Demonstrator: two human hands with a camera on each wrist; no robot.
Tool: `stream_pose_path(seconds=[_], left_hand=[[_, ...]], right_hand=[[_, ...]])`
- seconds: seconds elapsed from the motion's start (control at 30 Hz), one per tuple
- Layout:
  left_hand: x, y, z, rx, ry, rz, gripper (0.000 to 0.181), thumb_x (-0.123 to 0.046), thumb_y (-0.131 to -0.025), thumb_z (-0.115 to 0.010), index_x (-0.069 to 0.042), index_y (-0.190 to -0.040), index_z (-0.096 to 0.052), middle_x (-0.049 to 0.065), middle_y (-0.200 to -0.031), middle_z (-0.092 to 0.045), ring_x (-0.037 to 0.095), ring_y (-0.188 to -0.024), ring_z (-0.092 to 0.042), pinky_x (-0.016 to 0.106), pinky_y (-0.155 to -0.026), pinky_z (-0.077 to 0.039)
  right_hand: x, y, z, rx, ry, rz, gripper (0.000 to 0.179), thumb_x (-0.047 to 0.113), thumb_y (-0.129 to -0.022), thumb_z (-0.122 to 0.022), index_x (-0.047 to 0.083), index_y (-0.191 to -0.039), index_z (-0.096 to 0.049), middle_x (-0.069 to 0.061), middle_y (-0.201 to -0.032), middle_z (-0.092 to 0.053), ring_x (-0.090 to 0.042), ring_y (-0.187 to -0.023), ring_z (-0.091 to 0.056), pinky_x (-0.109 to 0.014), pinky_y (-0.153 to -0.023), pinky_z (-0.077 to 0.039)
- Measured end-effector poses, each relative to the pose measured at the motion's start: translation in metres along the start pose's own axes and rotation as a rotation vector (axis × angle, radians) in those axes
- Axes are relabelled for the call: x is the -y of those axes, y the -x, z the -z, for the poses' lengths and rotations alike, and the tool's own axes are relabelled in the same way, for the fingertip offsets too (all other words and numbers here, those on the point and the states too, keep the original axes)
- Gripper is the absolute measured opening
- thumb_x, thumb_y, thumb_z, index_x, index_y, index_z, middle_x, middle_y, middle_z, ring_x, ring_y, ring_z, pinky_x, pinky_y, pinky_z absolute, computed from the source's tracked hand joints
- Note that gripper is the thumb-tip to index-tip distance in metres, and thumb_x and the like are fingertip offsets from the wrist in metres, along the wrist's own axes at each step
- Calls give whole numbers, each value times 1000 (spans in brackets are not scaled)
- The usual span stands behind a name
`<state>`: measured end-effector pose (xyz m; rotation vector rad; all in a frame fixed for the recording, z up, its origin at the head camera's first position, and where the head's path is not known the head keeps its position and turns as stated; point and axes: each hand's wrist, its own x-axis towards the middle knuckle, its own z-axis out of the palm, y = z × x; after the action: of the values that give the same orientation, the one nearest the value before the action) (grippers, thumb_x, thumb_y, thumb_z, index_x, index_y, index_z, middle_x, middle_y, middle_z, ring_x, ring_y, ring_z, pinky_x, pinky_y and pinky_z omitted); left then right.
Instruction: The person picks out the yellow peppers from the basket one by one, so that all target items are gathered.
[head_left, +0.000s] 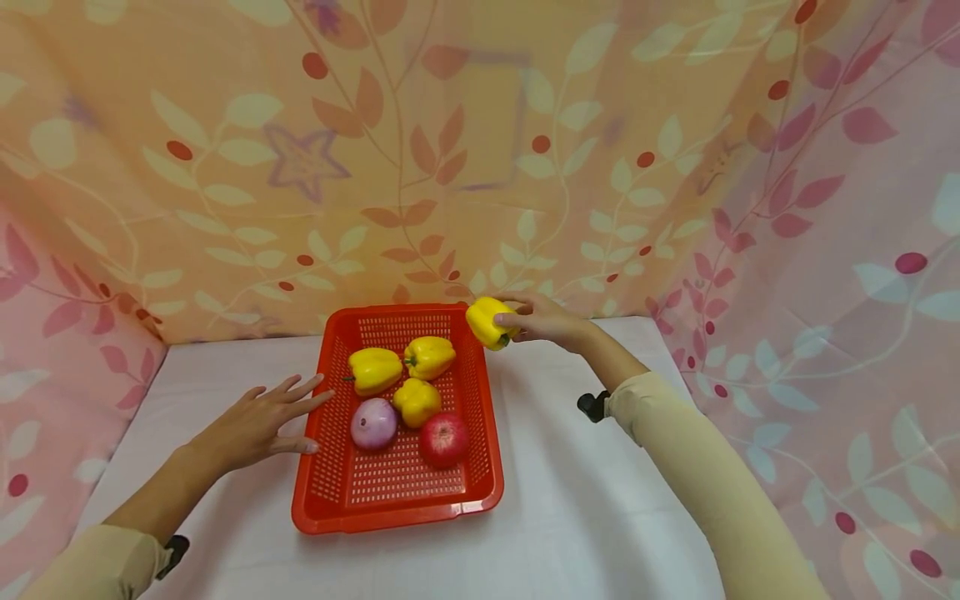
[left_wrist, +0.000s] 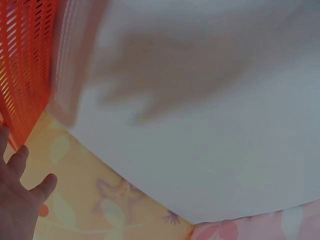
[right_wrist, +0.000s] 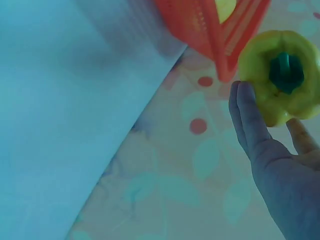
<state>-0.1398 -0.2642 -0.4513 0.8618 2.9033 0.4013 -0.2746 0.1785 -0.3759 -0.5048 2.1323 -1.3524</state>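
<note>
My right hand (head_left: 542,320) grips a yellow bell pepper (head_left: 489,323) at the far right corner of a red plastic basket (head_left: 397,522); its green stem faces the camera in the right wrist view. Inside the basket lie a yellow bell pepper (head_left: 375,371) at the far left, another pepper (head_left: 431,357) beside it, and a third pepper (head_left: 417,402) in the middle. Nearer the front are a purple onion (head_left: 374,424) and a red pomegranate (head_left: 444,439). My left hand (head_left: 258,425) is spread with fingers extended, fingertips right at the basket's left rim.
A white-covered table (head_left: 570,500) carries the basket. Patterned cloth (head_left: 480,150) with leaves hangs behind the table and along both sides. Dark wrist-camera mounts (head_left: 594,407) sit at the sleeve cuffs. The left hand casts a shadow on the table in the left wrist view.
</note>
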Motion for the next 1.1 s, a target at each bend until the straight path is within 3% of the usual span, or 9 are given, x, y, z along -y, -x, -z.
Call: stream_pose_path(seconds=[0.37, 0.6, 0.8, 1.1], left_hand=[[2, 1, -3, 37, 8, 32, 79, -60, -75, -63, -23, -141, -41, 10, -149, -29, 42, -134, -23, 70, -97, -19], [1, 0, -2, 37, -1, 31, 79, -62, -75, -61, -23, -141, -41, 10, -149, -29, 42, -134, -24, 69, -96, -22], [0, -1, -1, 45, 7, 41, 79, -61, -75, -61, -23, -141, -40, 10, -149, -28, 41, -135, -23, 69, -97, -21], [2, -1, -2, 41, 4, 38, 80, -61, -75, -62, -24, -142, -39, 9, -150, -28, 41, -135, -23, 69, -97, -21]], right_hand=[[-54, 21, 27, -171, 37, -97, 50, 34, -92, -56, 18, -137, -40, -11, -119, -50, -29, -105, -52, -47, -93, -43], [-92, 35, 44, -292, 28, -229, 58, 40, -89, -59, 19, -139, -39, -13, -125, -44, -32, -110, -47, -49, -96, -41], [-128, 47, 62, -388, 3, -362, 73, 46, -87, -59, 13, -145, -28, -18, -136, -35, -34, -115, -45, -42, -95, -43], [-153, 65, 71, -458, -26, -452, 75, 42, -91, -55, 9, -147, -19, -23, -142, -25, -36, -118, -40, -44, -100, -38]])
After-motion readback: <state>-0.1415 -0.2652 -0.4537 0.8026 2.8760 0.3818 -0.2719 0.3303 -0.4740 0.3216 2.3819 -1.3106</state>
